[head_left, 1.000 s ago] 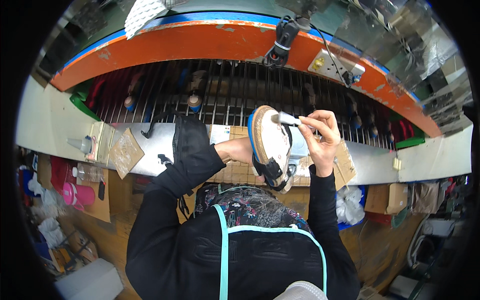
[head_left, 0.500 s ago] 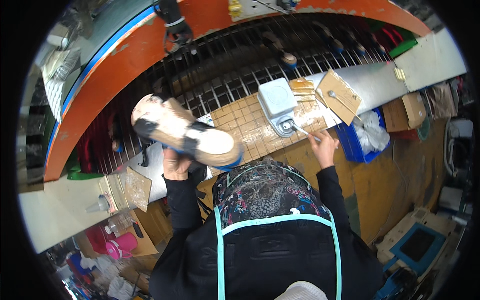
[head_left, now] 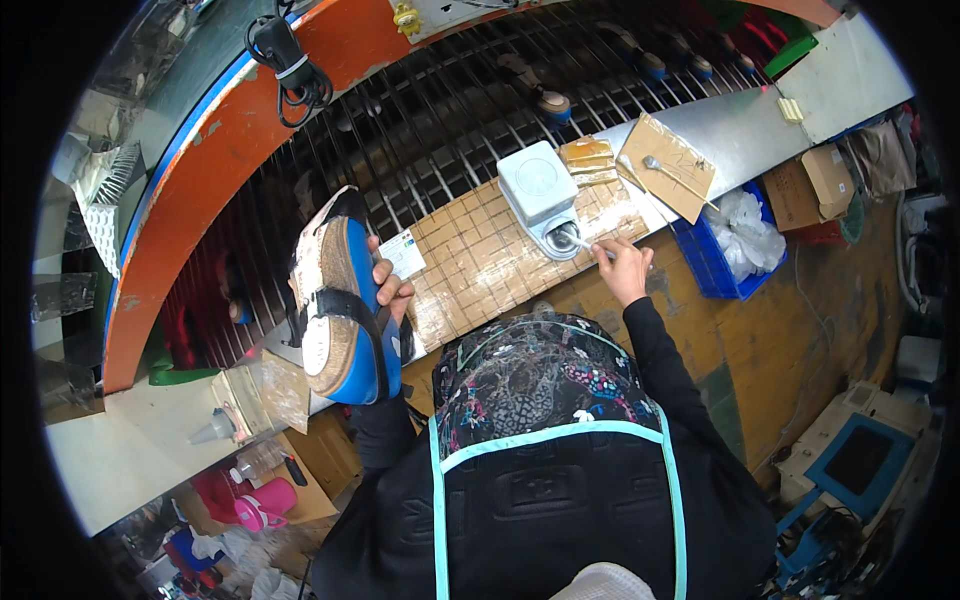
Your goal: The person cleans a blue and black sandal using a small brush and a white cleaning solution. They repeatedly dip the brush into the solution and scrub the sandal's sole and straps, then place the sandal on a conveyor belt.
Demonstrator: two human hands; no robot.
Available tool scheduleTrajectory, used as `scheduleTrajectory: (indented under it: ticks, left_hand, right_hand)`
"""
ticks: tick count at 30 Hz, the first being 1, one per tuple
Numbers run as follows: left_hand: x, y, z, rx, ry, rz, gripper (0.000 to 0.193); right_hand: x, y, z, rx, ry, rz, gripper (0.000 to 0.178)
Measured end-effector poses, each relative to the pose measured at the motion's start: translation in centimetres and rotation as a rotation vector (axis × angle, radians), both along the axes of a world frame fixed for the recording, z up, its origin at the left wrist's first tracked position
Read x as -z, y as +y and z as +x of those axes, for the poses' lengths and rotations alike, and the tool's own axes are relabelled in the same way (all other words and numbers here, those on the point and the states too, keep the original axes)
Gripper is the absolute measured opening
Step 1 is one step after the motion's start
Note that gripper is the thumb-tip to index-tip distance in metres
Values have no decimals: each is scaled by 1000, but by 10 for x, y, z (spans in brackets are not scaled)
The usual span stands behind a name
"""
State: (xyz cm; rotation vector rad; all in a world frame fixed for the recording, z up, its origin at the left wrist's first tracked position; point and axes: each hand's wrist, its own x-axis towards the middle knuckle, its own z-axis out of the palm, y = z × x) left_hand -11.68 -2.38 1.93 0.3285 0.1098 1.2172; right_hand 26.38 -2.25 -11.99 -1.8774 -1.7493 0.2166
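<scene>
A sandal on a blue last [head_left: 366, 300], with a cork sole edge and black straps, is gripped by my left hand [head_left: 392, 290]. It is tilted on its side, its blue face toward my fingers. My right hand [head_left: 625, 272] pinches the thin pale handle of a brush [head_left: 588, 246]. The brush's far end dips into the small round mouth of a pale grey plastic pot [head_left: 538, 185]; its tip is hidden in there. Under the pot lies a shiny, stained cardboard sheet [head_left: 450, 270] marked with a grid.
Behind the bench runs a rack of metal rods [head_left: 430, 150] bearing several more sandals [head_left: 553, 106]. A second brush [head_left: 680, 180] rests on a cardboard piece [head_left: 660, 150]. At right are a blue crate [head_left: 712, 262] with plastic bags and a cardboard box [head_left: 805, 195]. A black cable [head_left: 290, 70] hangs at upper left.
My left hand has turned the sandal from showing its pale sole to showing its side, and it stands more upright. The brush end stays in the pot's mouth. The view has shifted slightly.
</scene>
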Motion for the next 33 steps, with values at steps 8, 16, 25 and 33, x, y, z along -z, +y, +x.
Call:
scheduleTrajectory:
  ticks: [8,16,25,33]
  left_hand:
    - [-12,-4,35,-138,414,-203,97]
    - [-12,12,76,-227,787,-119,78]
    - [-28,18,81,-325,968,145,77]
    - [-45,10,66,-418,1154,231,65]
  right_hand:
    - [25,-6,18,46,1144,-664,21]
    - [-109,24,-29,-248,428,235,17]
    - [-228,11,-92,-429,583,370,17]
    - [-232,28,-112,-435,490,415,18]
